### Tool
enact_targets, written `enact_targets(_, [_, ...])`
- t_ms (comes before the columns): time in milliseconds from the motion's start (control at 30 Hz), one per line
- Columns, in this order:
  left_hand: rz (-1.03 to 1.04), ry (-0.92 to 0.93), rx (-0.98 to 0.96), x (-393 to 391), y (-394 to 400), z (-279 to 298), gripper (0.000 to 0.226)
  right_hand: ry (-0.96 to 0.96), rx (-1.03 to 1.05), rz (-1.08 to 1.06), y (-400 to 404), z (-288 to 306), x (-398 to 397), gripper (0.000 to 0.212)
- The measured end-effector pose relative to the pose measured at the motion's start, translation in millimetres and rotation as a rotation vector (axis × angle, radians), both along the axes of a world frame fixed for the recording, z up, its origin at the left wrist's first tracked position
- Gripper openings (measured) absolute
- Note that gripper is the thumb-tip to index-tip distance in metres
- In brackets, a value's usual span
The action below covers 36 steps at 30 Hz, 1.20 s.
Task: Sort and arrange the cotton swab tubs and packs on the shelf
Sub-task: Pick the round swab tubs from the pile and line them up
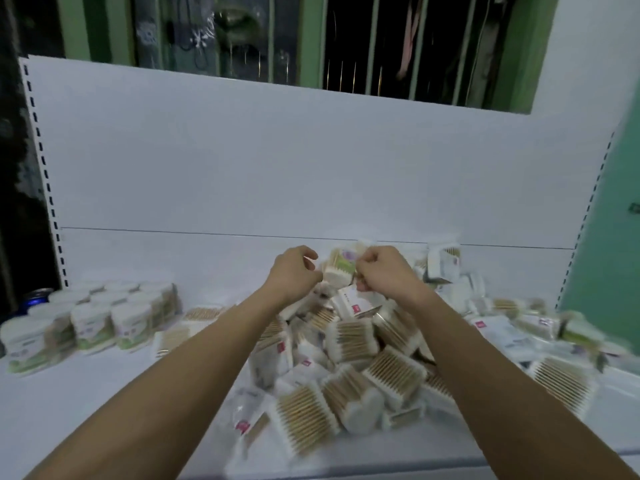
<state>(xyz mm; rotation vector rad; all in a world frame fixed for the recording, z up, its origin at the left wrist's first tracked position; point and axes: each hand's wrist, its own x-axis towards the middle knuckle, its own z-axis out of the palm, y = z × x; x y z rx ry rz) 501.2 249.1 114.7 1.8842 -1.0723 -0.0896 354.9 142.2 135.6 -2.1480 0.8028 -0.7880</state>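
Observation:
A loose heap of cotton swab packs (349,344) covers the middle and right of the white shelf (138,393). Round swab tubs (93,323) with green labels stand grouped in rows at the left. Both hands are raised over the back of the heap. My right hand (384,270) has its fingers curled round a swab tub (341,268) with a green label, lifted above the pile. My left hand (294,268) is next to that tub with curled fingers; whether it grips the tub is hidden.
A blue can (36,299) stands at the far left behind the tubs. Flat swab packs (183,327) lie between the tubs and the heap. More packs (540,327) spread to the right. The white back panel (277,161) rises behind the shelf.

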Motion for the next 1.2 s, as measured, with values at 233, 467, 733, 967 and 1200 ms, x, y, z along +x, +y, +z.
enact_targets(233, [0.057, 0.276, -0.062, -10.3, -51.8, -9.5, 0.060, 0.006, 0.130, 0.100, -18.1, -11.0, 12.4, 0.021])
enact_targets(467, [0.144, 0.204, -0.271, -13.6, -59.5, -1.5, 0.029, -0.292, 0.494, 0.236, -18.6, -9.2, 1.8, 0.019])
enact_targets(733, [-0.116, 0.381, -0.294, -17.4, 3.6, 39.0, 0.021, -0.337, 0.435, 0.321, -9.6, 2.4, -2.0, 0.033])
enact_targets(967, [-0.048, 0.224, -0.155, 12.5, 63.0, 48.2, 0.057, -0.503, 0.927, 0.548, 29.3, -21.1, 46.1, 0.027])
enact_targets(1200, [0.052, 0.078, -0.012, 55.0, 153.3, 45.3, 0.038, -0.183, 0.456, 0.474, 92.5, -30.7, 88.2, 0.016])
